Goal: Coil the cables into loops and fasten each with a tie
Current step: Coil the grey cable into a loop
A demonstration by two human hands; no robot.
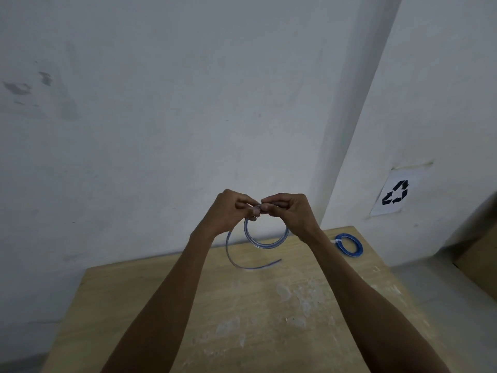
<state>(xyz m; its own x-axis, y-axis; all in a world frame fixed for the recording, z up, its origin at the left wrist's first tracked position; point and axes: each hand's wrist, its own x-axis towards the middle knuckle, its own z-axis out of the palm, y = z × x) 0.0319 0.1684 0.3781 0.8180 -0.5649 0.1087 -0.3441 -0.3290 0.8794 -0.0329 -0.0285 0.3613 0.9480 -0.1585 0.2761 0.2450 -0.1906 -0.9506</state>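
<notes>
Both hands, left hand (pixel 232 210) and right hand (pixel 289 211), we pinch on the pale cable (pixel 265 242) loop's twelve o'clock; a tied blue coil (pixel 348 244) lies at three o'clock on the table (pixel 188 305).

Two cables (pixel 265 242) (one tied (pixel 349 244))

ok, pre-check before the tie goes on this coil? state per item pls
1. Both hands on the loop: left hand and right hand pinch the top of the clear cable: ok.
2. Loop formed and round: ok.
3. All the cable wound in: not ok, a loose tail trails out toward the table.
4. Tie ready in hand: cannot tell, fingers hide the pinch point.
5. Earlier blue coil tied and set aside: ok, white tie visible.
</notes>
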